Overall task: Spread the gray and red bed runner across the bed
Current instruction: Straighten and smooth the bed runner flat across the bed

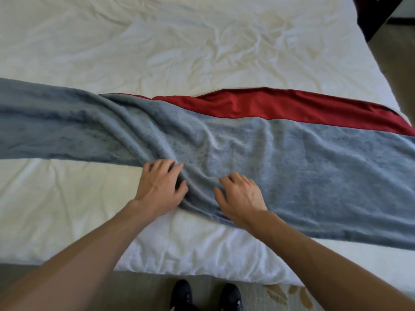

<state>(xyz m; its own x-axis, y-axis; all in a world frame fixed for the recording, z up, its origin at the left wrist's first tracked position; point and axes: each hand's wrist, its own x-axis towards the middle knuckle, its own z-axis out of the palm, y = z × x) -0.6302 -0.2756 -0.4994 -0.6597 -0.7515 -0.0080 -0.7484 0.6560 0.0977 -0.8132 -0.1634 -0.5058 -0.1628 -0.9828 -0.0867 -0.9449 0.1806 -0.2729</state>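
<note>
The gray and red bed runner [292, 158] lies across the white bed [157, 52] from the left edge of view to the right. Its gray side faces up, and a red strip shows along the far edge on the right half. The middle is twisted into diagonal folds. My left hand [159, 187] sits at the near edge of the twist, fingers curled into a fold of the gray fabric. My right hand [240, 196] rests on the gray fabric just to the right, fingers bent and pressing down.
The bed's near edge runs along the bottom, with my black shoes [206, 295] on the patterned floor below it. A dark piece of furniture [377, 14] stands past the bed's far right corner. The sheet is wrinkled beyond the runner.
</note>
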